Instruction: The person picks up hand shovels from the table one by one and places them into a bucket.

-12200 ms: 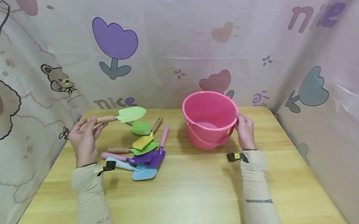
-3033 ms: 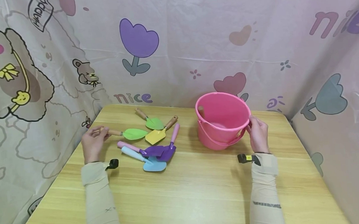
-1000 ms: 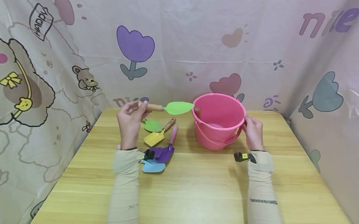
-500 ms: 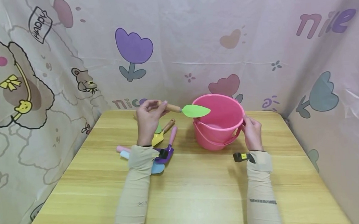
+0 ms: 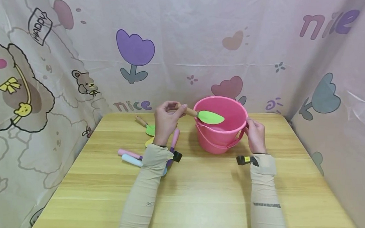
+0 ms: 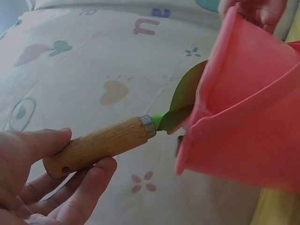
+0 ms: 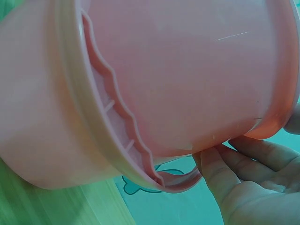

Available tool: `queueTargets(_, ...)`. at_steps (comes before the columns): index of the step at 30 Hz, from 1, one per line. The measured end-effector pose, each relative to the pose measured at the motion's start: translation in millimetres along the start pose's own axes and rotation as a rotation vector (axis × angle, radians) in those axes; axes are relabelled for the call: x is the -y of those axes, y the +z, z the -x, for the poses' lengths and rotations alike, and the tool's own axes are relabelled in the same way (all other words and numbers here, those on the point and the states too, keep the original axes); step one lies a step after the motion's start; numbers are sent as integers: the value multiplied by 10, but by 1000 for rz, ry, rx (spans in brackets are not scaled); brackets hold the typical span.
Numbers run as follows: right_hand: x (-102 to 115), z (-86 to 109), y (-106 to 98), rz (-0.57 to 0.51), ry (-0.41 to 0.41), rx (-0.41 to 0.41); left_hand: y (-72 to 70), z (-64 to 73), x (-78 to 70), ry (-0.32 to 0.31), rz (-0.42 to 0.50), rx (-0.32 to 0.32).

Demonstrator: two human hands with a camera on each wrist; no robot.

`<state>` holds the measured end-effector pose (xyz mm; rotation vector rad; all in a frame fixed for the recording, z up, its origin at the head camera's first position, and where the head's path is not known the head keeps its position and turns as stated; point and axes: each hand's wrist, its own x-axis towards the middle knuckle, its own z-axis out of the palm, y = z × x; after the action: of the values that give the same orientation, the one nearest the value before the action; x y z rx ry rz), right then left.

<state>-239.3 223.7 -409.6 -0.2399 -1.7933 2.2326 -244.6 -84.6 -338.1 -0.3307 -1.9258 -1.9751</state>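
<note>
My left hand [image 5: 168, 121] pinches the wooden handle of a green trowel [image 5: 211, 117] between thumb and fingers. The trowel's blade tilts down over the mouth of a pink bucket [image 5: 213, 140]; in the left wrist view the blade [image 6: 186, 89] passes partly behind the rim. My right hand [image 5: 256, 134] grips the bucket's right rim beside the handle joint; thumb and fingers [image 7: 218, 171] pinch the edge in the right wrist view. A small brown tip [image 6: 180, 144] pokes past the rim. Most of the bucket's inside is hidden.
Left of the bucket lie a small green hand tool [image 5: 150, 130], a yellow one [image 5: 149, 141], purple ones with pink handles [image 5: 175, 139] and a light blue one [image 5: 132, 160], partly covered by my left arm. A patterned curtain [image 5: 171, 41] hangs behind the wooden table [image 5: 206, 196].
Since 3.0 s ago my left hand has lifted the green trowel off the table and carried it right to the bucket. At 12.2 s it held a paler green trowel. The right hand keeps its grip.
</note>
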Motion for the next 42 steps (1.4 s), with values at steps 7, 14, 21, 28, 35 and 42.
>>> queueTargets(7,7,11,10,13,-9,5,164,35,18,-5,-149,26)
queueTargets(14,8,29,-6,47,-5,8,279,38,92,24,-270,64)
queueTargets(21,5,9,-3,16,-16,11,360,68,138,-2,-324,109)
queueTargets(28,-4,1,-8,26,-6,17,444,65,191,36,-441,130)
queueTargets(35,-23,-26,-8,15,-11,4,506,40,262,91,-620,162)
queueTargets(42,-32,-32,-15,20,-15,5,542,27,302,95,-695,224)
